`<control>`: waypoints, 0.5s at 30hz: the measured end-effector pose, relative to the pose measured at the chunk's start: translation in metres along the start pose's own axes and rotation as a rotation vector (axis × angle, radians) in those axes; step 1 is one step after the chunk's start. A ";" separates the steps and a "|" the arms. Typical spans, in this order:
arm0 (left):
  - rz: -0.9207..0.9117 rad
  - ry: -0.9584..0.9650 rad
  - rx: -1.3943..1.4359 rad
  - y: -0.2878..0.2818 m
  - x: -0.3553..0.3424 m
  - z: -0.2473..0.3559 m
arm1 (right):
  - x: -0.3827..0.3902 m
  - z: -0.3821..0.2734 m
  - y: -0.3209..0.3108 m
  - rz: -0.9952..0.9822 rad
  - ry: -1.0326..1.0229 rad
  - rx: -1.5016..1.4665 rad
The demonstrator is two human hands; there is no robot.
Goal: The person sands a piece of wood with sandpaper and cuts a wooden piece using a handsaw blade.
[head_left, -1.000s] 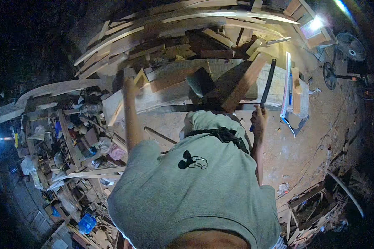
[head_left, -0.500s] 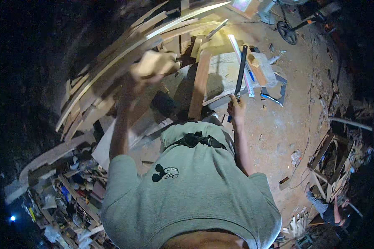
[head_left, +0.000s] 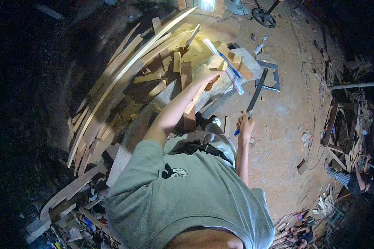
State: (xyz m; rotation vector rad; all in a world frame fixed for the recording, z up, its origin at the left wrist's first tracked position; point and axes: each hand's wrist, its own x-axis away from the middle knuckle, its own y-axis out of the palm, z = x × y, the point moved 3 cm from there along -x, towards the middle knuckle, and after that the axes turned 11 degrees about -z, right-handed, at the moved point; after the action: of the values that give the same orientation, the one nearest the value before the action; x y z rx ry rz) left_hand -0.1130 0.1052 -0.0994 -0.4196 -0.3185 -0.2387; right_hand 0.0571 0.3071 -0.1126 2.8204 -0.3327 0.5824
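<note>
My left hand (head_left: 206, 75) reaches over the low work block and is closed on a pale piece of wood (head_left: 215, 62), partly hidden by the fingers. In my right hand (head_left: 246, 123), off to the right, is a long, dark, flat-bladed tool (head_left: 258, 89) with a blue handle end, its blade pointing up and away; whether it is a file or a saw I cannot tell. Beside my left hand, a white and red ruler (head_left: 238, 86) and a blue pen (head_left: 234, 71) lie on the block. A reddish-brown board (head_left: 188, 76) leads from the block toward me.
Long curved wooden strips (head_left: 112, 81) are heaped at the left. A dark angular frame (head_left: 271, 65) lies on the floor (head_left: 284, 137) to the right. A black wheel-like base (head_left: 264, 18) stands far off. Another person (head_left: 355, 182) is at the right edge, near a wooden frame (head_left: 332, 120).
My left hand has swung right with the piece of wood, from above the strips to the work block. My right hand and its tool have moved slightly nearer and right. The view has shifted.
</note>
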 end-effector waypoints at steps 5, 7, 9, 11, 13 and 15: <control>0.139 -0.256 0.133 -0.120 0.064 -0.048 | 0.004 0.000 0.008 -0.025 0.042 0.085; 0.439 0.306 0.141 -0.173 0.092 -0.080 | -0.001 0.001 0.016 -0.061 0.061 0.127; 0.647 -0.046 -0.278 -0.216 0.117 -0.137 | -0.002 0.004 0.023 -0.080 0.083 0.160; 0.694 -0.153 -0.285 -0.262 0.140 -0.240 | -0.005 0.000 0.038 -0.165 0.093 0.174; 0.805 -0.161 -0.332 -0.265 0.161 -0.284 | -0.008 0.001 0.045 -0.196 0.093 0.203; 0.982 -0.354 -0.581 -0.279 0.198 -0.329 | -0.012 0.003 0.066 -0.276 0.102 0.228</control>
State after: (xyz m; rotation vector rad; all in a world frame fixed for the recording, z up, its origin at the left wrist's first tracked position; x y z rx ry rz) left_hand 0.0712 -0.3167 -0.2143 -1.1424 -0.3520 0.7330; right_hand 0.0296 0.2460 -0.1079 2.9619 0.1510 0.7382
